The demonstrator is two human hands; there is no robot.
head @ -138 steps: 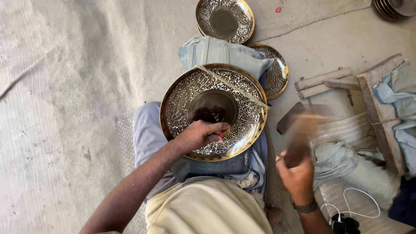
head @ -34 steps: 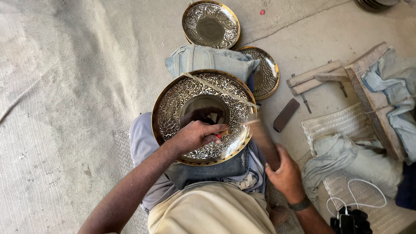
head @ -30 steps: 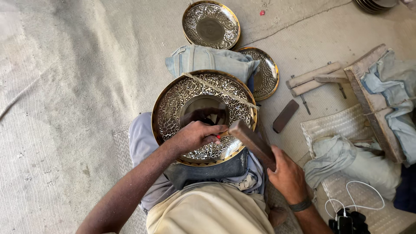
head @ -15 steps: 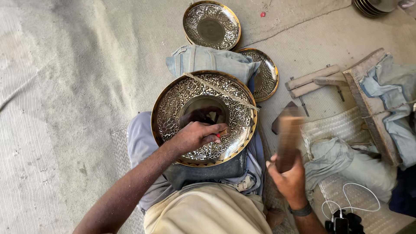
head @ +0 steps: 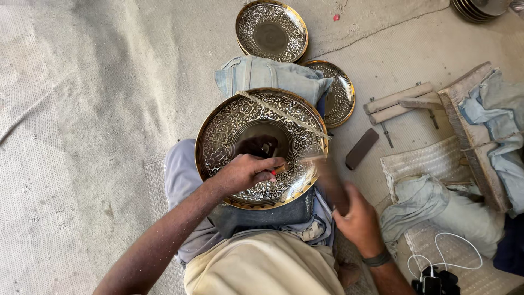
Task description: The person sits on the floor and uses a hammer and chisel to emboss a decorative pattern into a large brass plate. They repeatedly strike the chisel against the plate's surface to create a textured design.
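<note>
Head view, inspector: what do I have under the hands?

— I see a large engraved brass plate (head: pixel 262 147) resting on the seated person's lap, propped against a folded blue cloth (head: pixel 270 76). My left hand (head: pixel 245 172) lies on the plate's lower part, fingers curled and pinched around a small tool with a red tip (head: pixel 273 172).

— And the right hand?

— My right hand (head: pixel 357 218) is closed around the handle of a dark wooden mallet (head: pixel 327 177). Its head is blurred, just beside the plate's right rim; I cannot tell whether it touches.

— Surroundings?

— Two smaller engraved plates lie beyond the cloth: one far plate (head: pixel 272 30) and one half-hidden plate (head: pixel 338 93). A dark flat block (head: pixel 362 148) lies on the floor to the right, near a wooden clamp (head: pixel 401 101). A white cable (head: pixel 447 251) curls at lower right.
</note>
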